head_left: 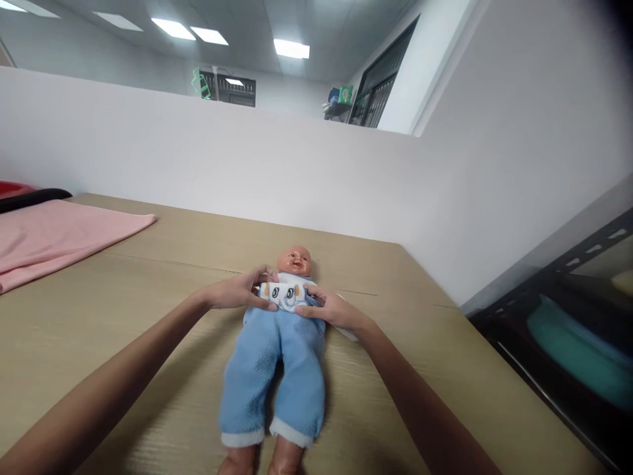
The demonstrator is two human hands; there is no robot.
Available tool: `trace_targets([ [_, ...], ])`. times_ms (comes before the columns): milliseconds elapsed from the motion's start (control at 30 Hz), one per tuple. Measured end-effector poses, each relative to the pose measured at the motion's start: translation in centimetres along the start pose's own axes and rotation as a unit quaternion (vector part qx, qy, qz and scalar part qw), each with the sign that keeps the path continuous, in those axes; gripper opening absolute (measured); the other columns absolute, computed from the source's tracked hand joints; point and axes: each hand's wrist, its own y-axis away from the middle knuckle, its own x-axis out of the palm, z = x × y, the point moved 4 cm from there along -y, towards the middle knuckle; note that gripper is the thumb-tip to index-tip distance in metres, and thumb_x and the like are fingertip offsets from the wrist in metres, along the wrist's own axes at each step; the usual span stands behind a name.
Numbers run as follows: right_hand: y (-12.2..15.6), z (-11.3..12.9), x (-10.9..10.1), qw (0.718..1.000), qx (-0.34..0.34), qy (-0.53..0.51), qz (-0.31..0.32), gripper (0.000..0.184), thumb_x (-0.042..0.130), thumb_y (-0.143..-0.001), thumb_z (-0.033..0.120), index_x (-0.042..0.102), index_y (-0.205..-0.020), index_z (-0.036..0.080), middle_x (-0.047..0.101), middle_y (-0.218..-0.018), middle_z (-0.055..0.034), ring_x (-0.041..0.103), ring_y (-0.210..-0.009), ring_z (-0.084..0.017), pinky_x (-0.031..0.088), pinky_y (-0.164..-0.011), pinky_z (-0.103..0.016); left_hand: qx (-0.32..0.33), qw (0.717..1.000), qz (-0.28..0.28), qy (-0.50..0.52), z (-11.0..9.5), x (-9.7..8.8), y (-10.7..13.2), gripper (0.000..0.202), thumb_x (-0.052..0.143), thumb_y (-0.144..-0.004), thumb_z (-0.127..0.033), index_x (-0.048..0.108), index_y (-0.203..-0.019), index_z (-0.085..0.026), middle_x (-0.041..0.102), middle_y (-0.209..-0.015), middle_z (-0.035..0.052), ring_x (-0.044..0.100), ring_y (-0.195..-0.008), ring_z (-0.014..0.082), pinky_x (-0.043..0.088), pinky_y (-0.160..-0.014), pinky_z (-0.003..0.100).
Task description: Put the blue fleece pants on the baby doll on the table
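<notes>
A baby doll [297, 260] lies face up on the table, its head away from me and its legs toward me. It wears fuzzy blue trousers [277, 343] with white cuffs. On its chest is a white top [283, 294] printed with a cartoon face. My left hand [250, 289] pinches the left edge of this top between thumb and fingers. At the opposite edge, my right hand [330, 307] grips the cloth the same way. The doll's arms are mostly hidden by my hands.
A pink cloth [64, 231] lies on the tan table [173, 303] at the left, beside a black and red object [30, 194]. A low white wall [222, 158] closes off the back. To the right stands a dark rack [524, 316] holding a teal item [578, 349].
</notes>
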Motion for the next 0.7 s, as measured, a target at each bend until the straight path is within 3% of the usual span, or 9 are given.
trace_targets([
  [133, -0.5, -1.7, 0.2, 0.994, -0.024, -0.087, -0.067, 0.051, 0.092, -0.085, 0.062, 0.068, -0.111, 0.026, 0.076, -0.114, -0.0035, 0.072, -0.115, -0.028, 0.06, -0.105, -0.041, -0.004, 0.998, -0.037, -0.051, 0.9, -0.7, -0.2, 0.066, 0.093, -0.084, -0.057, 0.07, -0.139, -0.027, 0.064, -0.116, 0.0034, 0.06, -0.101, 0.0223, 0.049, -0.091, 0.035],
  [267, -1.6, -2.9, 0.7, 0.99, -0.049, -0.109, -0.081, 0.059, 0.091, -0.084, 0.07, 0.064, -0.115, 0.028, 0.075, -0.12, -0.0049, 0.073, -0.12, -0.027, 0.061, -0.108, -0.043, -0.052, 0.989, 0.002, -0.138, 0.9, -0.5, -0.2, 0.054, 0.091, -0.083, -0.067, 0.079, -0.113, -0.023, 0.064, -0.098, 0.0014, 0.056, -0.088, 0.0219, 0.045, -0.077, 0.033],
  [333, -2.0, -3.2, 0.8, 0.99, -0.053, -0.104, -0.082, 0.06, 0.089, -0.085, 0.071, 0.064, -0.118, 0.028, 0.076, -0.124, -0.0061, 0.073, -0.123, -0.028, 0.061, -0.11, -0.044, -0.038, 0.993, 0.022, -0.107, 0.7, -0.3, -0.2, 0.051, 0.09, -0.084, -0.066, 0.078, -0.108, -0.023, 0.065, -0.094, 0.0008, 0.056, -0.086, 0.0217, 0.044, -0.075, 0.032],
  [433, -1.6, -3.2, 0.5, 0.994, -0.041, -0.061, -0.081, 0.051, 0.084, -0.094, 0.066, 0.069, -0.123, 0.027, 0.077, -0.132, -0.0082, 0.073, -0.13, -0.029, 0.058, -0.116, -0.045, 0.0, 1.0, 0.014, 0.013, 1.1, -0.3, -0.2, 0.05, 0.09, -0.086, -0.061, 0.075, -0.116, -0.023, 0.071, -0.103, 0.0031, 0.063, -0.097, 0.0247, 0.05, -0.085, 0.035],
  [500, -0.8, -3.2, 0.3, 0.998, -0.023, -0.001, -0.065, 0.044, 0.078, -0.101, 0.063, 0.073, -0.124, 0.026, 0.078, -0.132, -0.0087, 0.073, -0.129, -0.03, 0.057, -0.118, -0.046, -0.003, 0.998, 0.003, 0.062, 2.4, -0.4, 0.2, 0.049, 0.09, -0.088, -0.059, 0.072, -0.116, -0.023, 0.071, -0.107, 0.0037, 0.063, -0.1, 0.0245, 0.051, -0.089, 0.036],
  [567, 0.5, -3.5, 0.1, 0.996, 0.001, 0.062, -0.056, 0.041, 0.073, -0.105, 0.064, 0.077, -0.117, 0.024, 0.081, -0.123, -0.0081, 0.075, -0.12, -0.031, 0.058, -0.113, -0.047, -0.015, 0.998, 0.008, 0.067, 4.2, -0.4, 0.9, 0.044, 0.087, -0.092, -0.059, 0.068, -0.108, -0.023, 0.065, -0.099, 0.0011, 0.059, -0.093, 0.0214, 0.049, -0.084, 0.034],
  [633, 1.9, -4.4, -0.1, 0.992, 0.025, 0.095, -0.075, 0.045, 0.07, -0.105, 0.067, 0.078, -0.105, 0.023, 0.081, -0.109, -0.0072, 0.076, -0.109, -0.032, 0.061, -0.105, -0.047, -0.026, 0.999, 0.011, 0.046, 5.9, -0.3, 1.8, 0.041, 0.08, -0.097, -0.061, 0.065, -0.1, -0.023, 0.06, -0.093, -0.0005, 0.055, -0.087, 0.0198, 0.045, -0.081, 0.032],
  [700, 3.3, -5.8, 0.1, 0.989, 0.043, 0.084, -0.113, 0.048, 0.07, -0.103, 0.071, 0.078, -0.101, 0.023, 0.081, -0.105, -0.0073, 0.077, -0.105, -0.033, 0.064, -0.102, -0.049, -0.035, 0.999, -0.012, 0.027, 7.3, -0.3, 2.8, 0.039, 0.075, -0.1, -0.062, 0.069, -0.1, -0.023, 0.063, -0.096, 0.0013, 0.058, -0.091, 0.0221, 0.048, -0.084, 0.034],
])
